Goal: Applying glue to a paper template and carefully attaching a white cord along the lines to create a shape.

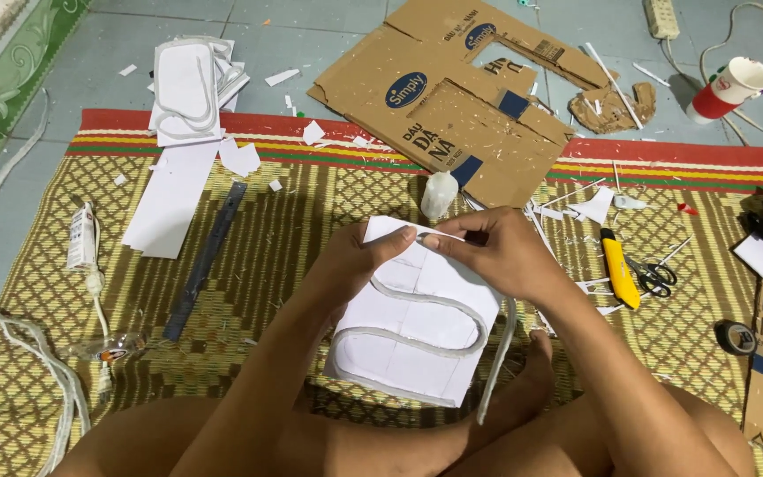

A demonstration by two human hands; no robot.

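Fingertips [419, 237] of both hands meet at the top edge of a white foam board [412, 331], thumb and forefinger pressed together on the end of a pale flexible strip [426, 311]. Left hand [359, 256] grips the board's upper left corner; right hand [501, 252] pinches from the opposite side, knuckles raised. Board is flat, roughly rectangular, faintly creased into panels, and rests tilted over the person's crossed legs. Strip is soft, rope-like, laid on the board's face in a winding S-shaped loop, with a loose tail hanging past the right edge.

Beneath lies a woven mat [311, 212], yellow diamond pattern with red striped border. Near the right hand: a yellow utility knife [618, 268] and small scissors [657, 276], lying just beside each other. A translucent glue bottle [439, 194] stands beyond the hands, before cut corrugated cardboard [461, 97]. A dark metal ruler [207, 258] lies to the left.
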